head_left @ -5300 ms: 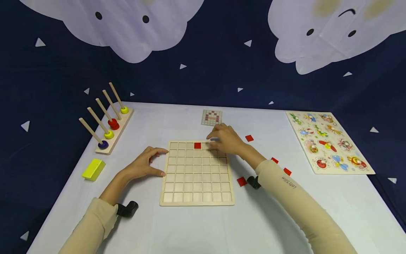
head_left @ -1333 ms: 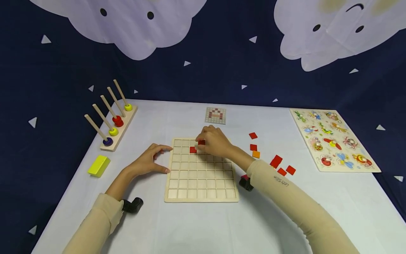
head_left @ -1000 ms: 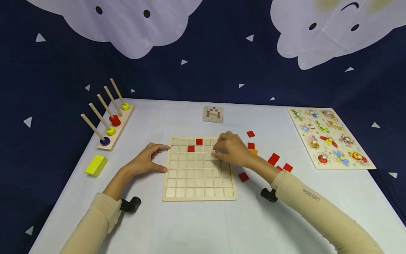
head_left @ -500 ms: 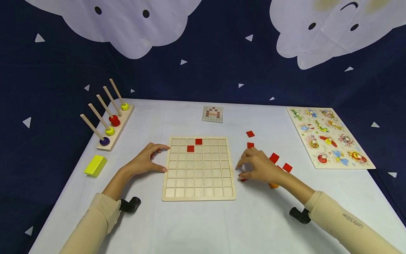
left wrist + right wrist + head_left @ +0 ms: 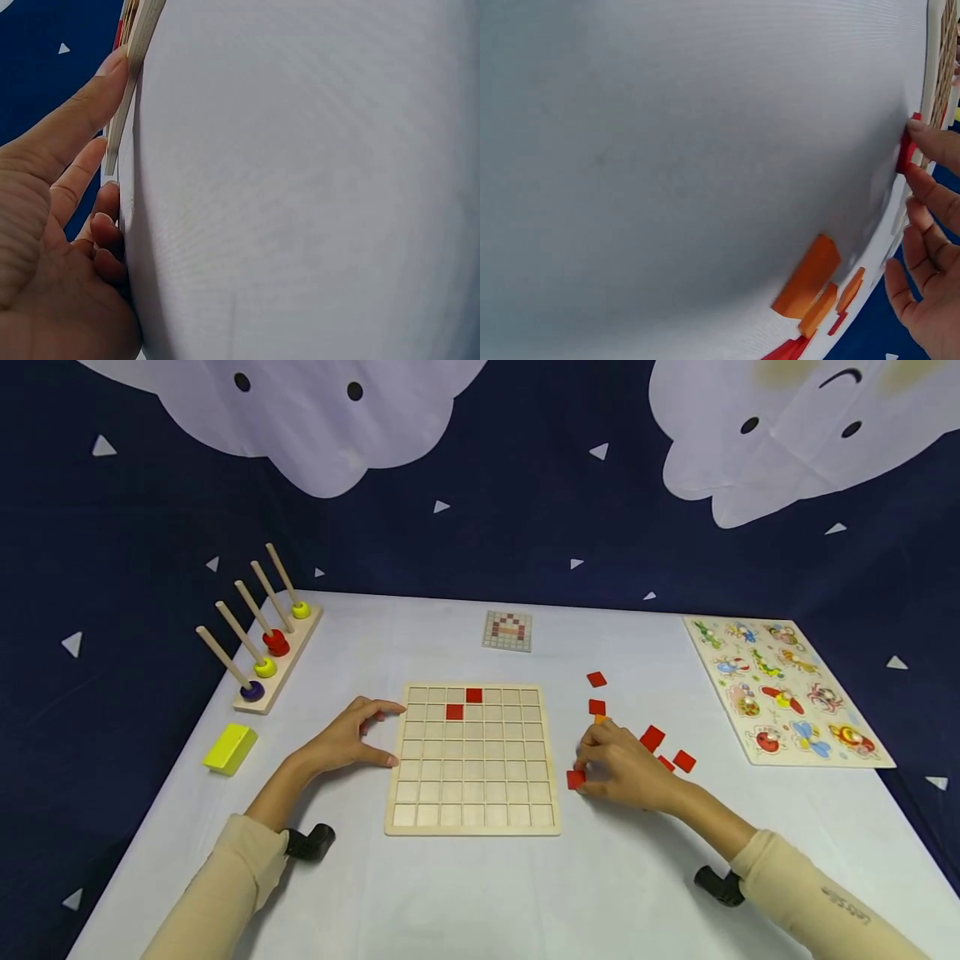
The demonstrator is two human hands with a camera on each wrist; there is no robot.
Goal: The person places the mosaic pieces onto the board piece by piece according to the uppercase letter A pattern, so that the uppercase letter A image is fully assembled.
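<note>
A wooden grid board [image 5: 472,827] lies on the table with two red tiles in it: a top-row tile [image 5: 474,695] and a second-row tile [image 5: 454,712] one column to the left. My left hand [image 5: 345,741] touches the board's left edge with thumb and index fingertip, as the left wrist view also shows. To the right of the board, my right hand [image 5: 626,770] pinches a loose red square tile [image 5: 575,779] between thumb and index finger. In the right wrist view that tile [image 5: 908,142] is at the table surface, and orange tiles [image 5: 810,277] lie nearby.
More red tiles [image 5: 652,737] and an orange tile [image 5: 601,718] are scattered right of the board. A small pattern card [image 5: 507,631] lies behind it. A peg stacker [image 5: 277,672] and yellow block [image 5: 230,749] are at left, an insect puzzle [image 5: 787,693] at right.
A second red tile has come to sit in the board's second row. My right hand has moved from the board rightward to the loose red tile. My left hand stays at the edge.
</note>
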